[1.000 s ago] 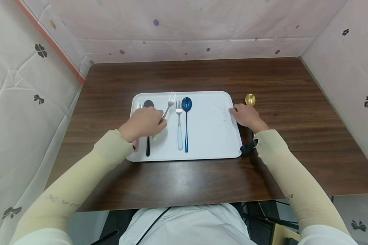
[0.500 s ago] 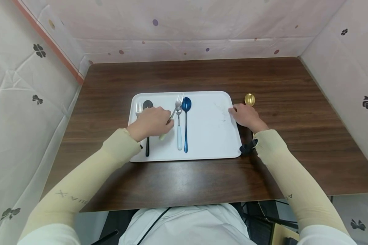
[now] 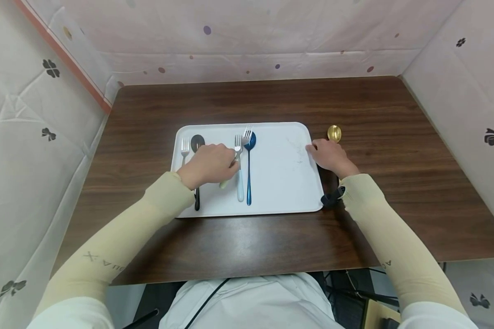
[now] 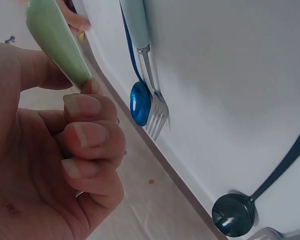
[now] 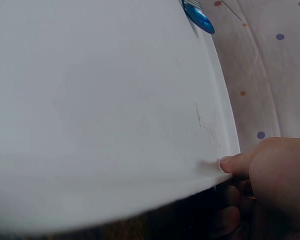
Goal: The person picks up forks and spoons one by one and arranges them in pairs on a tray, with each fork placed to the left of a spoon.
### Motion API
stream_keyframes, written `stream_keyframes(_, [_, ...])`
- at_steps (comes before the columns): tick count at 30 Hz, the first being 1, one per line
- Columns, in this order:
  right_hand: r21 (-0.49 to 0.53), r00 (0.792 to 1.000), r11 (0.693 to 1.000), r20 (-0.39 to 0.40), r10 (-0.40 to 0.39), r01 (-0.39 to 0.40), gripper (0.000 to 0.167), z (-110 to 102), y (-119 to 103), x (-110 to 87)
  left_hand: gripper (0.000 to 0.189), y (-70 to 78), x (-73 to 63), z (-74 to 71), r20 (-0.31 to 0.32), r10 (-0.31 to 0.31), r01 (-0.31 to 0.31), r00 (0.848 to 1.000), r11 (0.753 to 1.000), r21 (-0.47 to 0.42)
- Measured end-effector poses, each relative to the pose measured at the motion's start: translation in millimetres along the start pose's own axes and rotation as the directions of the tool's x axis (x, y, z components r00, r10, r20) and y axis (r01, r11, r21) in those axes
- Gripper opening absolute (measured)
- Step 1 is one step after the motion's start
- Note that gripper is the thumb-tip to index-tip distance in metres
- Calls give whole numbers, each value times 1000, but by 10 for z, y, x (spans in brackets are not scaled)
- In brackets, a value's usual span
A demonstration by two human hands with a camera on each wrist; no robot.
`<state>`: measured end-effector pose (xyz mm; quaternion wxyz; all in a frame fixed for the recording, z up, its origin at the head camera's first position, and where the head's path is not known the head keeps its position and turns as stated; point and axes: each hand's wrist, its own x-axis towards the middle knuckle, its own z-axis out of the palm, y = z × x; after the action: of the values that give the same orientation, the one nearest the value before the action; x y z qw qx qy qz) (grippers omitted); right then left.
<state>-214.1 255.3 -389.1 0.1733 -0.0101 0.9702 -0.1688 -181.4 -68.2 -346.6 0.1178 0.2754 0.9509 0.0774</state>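
Observation:
My left hand holds a fork with a green handle above the white tray. The tines of this fork point away, over the head of a blue spoon. Beside that spoon lies a fork with a pale blue handle. A dark spoon and another fork are on the tray's left side, partly covered by my left hand and arm. At the tray's right edge, my right hand pinches the rim, thumb on top and fingers below.
A gold spoon lies on the brown wooden table to the right of the tray, its handle mostly behind my right hand. White patterned sheets stand at the back and both sides.
My left hand has moved right with the green-handled fork, from left of the pale blue fork to above the blue spoon's head. My right hand stays on the tray's edge.

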Motion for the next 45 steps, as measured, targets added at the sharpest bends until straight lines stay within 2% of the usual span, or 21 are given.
stream_keyframes(8, [2, 1000, 1000, 3, 1, -1, 51, 13, 8, 13, 38, 61, 36, 9, 17, 9, -8, 1000, 1000, -17])
stream_keyframes(17, [-4, 1000, 1000, -7, -2, 2, 50, 13, -7, 10, 35, 134, 90, 24, 1, 26, -26, 1000, 999, 27])
stream_keyframes(23, [6, 1000, 1000, -10, 0, 0, 50, 24, -6, 27, 38, 193, 130, 33, 18, 39, -39, 999, 999, 7])
stream_keyframes(29, [13, 1000, 1000, -16, 1, -1, 48, 39, 5, 34, 34, 263, 181, 45, 29, 52, -53, 998, 998, 37])
stream_keyframes(37, [12, 1000, 1000, -6, 6, -6, 50, 23, -6, 22, 31, 351, 247, 73, 55, 67, -69, 996, 997, 33])
stream_keyframes(45, [6, 1000, 1000, -2, -4, 4, 51, -1, -14, -8, 30, 388, 260, 129, 58, 78, -81, 995, 995, 51])
